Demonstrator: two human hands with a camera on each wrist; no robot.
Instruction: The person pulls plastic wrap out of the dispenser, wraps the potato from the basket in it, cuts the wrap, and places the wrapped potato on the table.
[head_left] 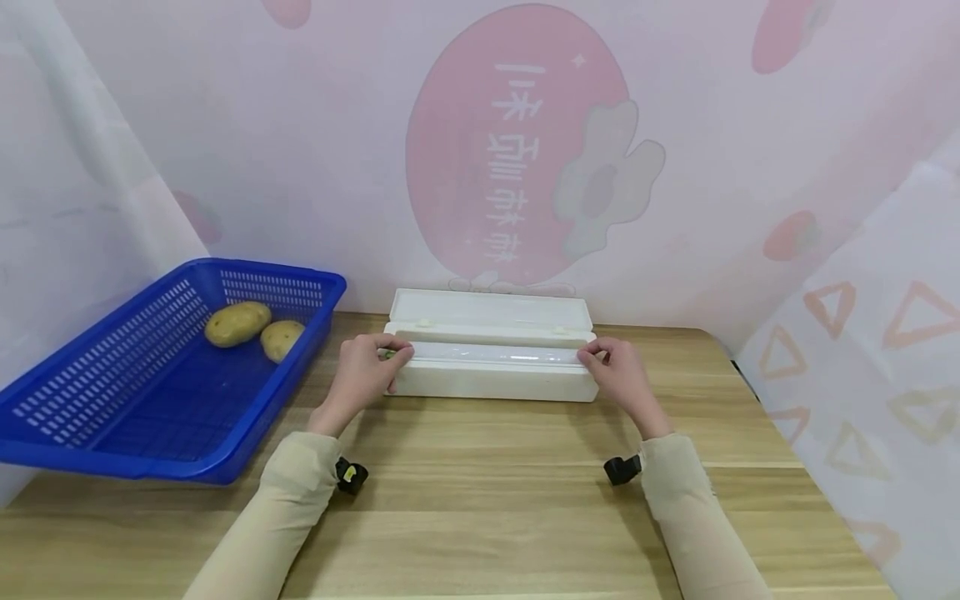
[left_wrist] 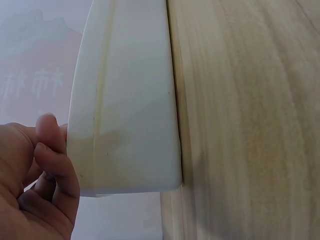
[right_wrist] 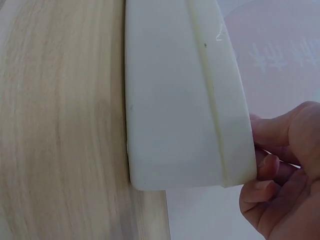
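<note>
A long white plastic wrap dispenser box (head_left: 495, 385) stands near the back of the table, its lid (head_left: 491, 308) raised behind it. Shiny clear plastic wrap (head_left: 495, 353) lies across the box's opening. My left hand (head_left: 363, 367) pinches the wrap at the left end between thumb and fingers, and a bit of green shows beside those fingers. At the opposite end, my right hand (head_left: 624, 377) pinches the wrap the same way. Both wrist views show curled fingers at the box's upper edge; the fingertips of the left hand (left_wrist: 42, 175) and right hand (right_wrist: 287, 175) are partly hidden.
To the left sits a blue plastic basket (head_left: 277, 408) with slotted walls, holding two potatoes (head_left: 237, 324). The wooden table (head_left: 487, 517) stretches toward me in front of the box. A printed pink-and-white cloth (head_left: 337, 150) hangs right behind the lid.
</note>
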